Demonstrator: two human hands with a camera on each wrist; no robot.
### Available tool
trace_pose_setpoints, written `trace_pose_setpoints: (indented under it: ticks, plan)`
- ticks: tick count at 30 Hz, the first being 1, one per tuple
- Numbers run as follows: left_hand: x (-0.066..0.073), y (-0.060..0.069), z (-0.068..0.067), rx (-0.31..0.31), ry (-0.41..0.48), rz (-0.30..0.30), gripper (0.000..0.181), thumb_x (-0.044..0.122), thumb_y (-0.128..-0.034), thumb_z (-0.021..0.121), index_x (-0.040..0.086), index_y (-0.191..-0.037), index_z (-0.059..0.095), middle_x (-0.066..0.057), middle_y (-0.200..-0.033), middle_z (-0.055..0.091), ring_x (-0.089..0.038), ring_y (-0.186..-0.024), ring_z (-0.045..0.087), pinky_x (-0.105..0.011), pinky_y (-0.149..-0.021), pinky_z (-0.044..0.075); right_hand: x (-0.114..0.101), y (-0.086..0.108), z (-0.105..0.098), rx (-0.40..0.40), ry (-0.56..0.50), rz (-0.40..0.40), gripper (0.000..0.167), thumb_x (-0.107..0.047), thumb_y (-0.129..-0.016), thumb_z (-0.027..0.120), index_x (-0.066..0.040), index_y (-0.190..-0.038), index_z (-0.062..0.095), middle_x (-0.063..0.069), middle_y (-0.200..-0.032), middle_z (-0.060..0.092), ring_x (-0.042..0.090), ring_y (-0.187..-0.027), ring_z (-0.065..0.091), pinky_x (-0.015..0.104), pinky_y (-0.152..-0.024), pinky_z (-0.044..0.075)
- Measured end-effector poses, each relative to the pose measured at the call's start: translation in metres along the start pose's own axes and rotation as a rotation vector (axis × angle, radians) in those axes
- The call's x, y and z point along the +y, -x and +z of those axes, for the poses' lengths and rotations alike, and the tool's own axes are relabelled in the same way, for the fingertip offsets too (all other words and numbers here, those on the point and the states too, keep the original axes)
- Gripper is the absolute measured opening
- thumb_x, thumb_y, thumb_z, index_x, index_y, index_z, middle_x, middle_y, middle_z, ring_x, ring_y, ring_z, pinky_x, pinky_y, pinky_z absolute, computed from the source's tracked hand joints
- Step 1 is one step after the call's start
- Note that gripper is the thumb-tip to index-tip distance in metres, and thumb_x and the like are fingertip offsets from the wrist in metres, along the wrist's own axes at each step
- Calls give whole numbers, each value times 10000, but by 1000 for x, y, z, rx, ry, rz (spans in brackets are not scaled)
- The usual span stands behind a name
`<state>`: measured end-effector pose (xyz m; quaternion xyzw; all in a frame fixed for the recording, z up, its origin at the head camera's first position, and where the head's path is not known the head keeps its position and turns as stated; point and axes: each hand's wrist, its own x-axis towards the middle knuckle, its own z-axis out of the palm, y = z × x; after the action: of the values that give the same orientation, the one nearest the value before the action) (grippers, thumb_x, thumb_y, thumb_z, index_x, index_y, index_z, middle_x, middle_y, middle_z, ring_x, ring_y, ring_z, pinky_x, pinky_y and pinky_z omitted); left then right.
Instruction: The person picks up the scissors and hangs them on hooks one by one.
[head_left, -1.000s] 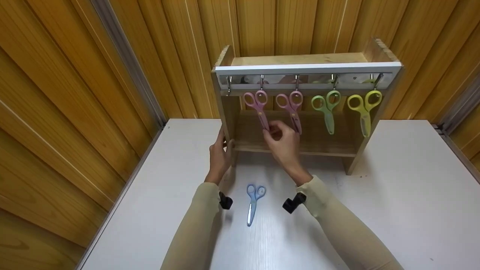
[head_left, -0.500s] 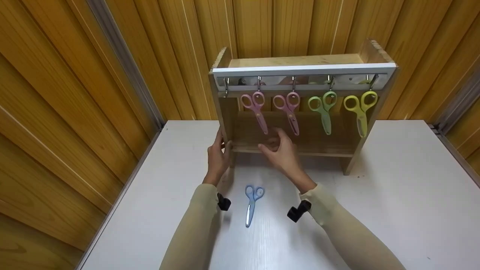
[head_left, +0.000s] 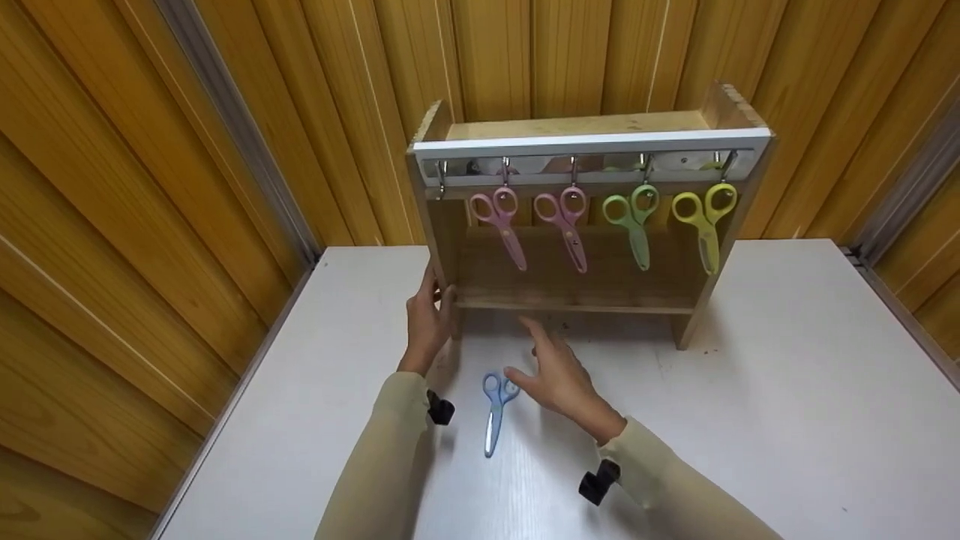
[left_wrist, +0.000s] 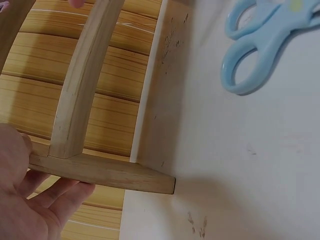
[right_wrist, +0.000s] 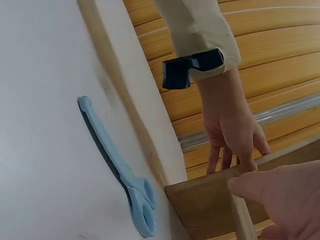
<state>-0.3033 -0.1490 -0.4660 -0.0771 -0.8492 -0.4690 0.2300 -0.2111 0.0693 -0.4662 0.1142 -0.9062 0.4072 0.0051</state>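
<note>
A small wooden rack (head_left: 574, 298) stands on the white table, and my left hand (head_left: 426, 328) grips the lower part of its left side panel. In the left wrist view, fingers and thumb lie on either side of that panel (left_wrist: 115, 173). My right hand (head_left: 561, 376) hovers with spread fingers over the table, its thumb close to the handles of the blue scissors (head_left: 493, 424); it holds nothing. On the rack's hooks hang pink scissors (head_left: 511, 246), a second pink pair (head_left: 576, 244), green scissors (head_left: 638, 244) and yellow scissors (head_left: 706, 225).
The leftmost hook (head_left: 441, 181) carries no scissors. A metal strip (head_left: 600, 138) runs along the rack's top front. Wood-plank walls stand behind the rack and at both sides. White tabletop (head_left: 810, 375) extends to the right.
My right hand has let go of the left pink scissors' tip and moved down toward the blue scissors, its fingers spreading. The left hand keeps its grip on the rack.
</note>
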Motion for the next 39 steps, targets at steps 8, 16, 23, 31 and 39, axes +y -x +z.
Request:
trace_pose_setpoints:
  ticks: [8,16,23,31,39]
  plan:
    - [0,0,-1,-2,0,20,646,114,-1068,555,179,-1643,267,-121,-1496,552,-259,-1235,646,-388,-994,557,0,21,22,-50,136,-52,759,-322,-864,840,-201,-1514,468,159,-1133,567,260,-942,545,413,-665,521]
    - [-2,1,0,4,4,54,623,100,-1065,557,139,-1630,297,-151,-1477,564,-290,-1205,664,-393,-935,589,6,33,41,-88,197,-130,700,-310,-839,847,-173,-1449,532,72,-939,490,223,-796,449,337,-564,401]
    - [-5,0,0,10,8,72,599,105,-1068,552,131,-1620,320,-177,-1428,601,-299,-1153,690,-402,-897,604,3,37,51,-103,264,-162,646,-342,-832,840,-162,-1398,586,135,-992,543,250,-817,502,407,-586,455]
    - [-3,1,-1,-3,1,34,614,111,-1069,551,166,-1629,305,-155,-1436,601,-293,-1164,685,-403,-922,595,0,39,53,-120,309,-184,597,-346,-828,844,-155,-1342,608,167,-1022,580,283,-829,541,464,-587,480]
    - [-1,0,0,-8,-10,-3,635,115,-1067,557,203,-1636,288,-111,-1485,568,-279,-1202,666,-382,-963,575,6,40,41,-129,312,-186,598,-259,-812,854,-148,-1347,610,114,-946,573,232,-764,526,405,-546,456]
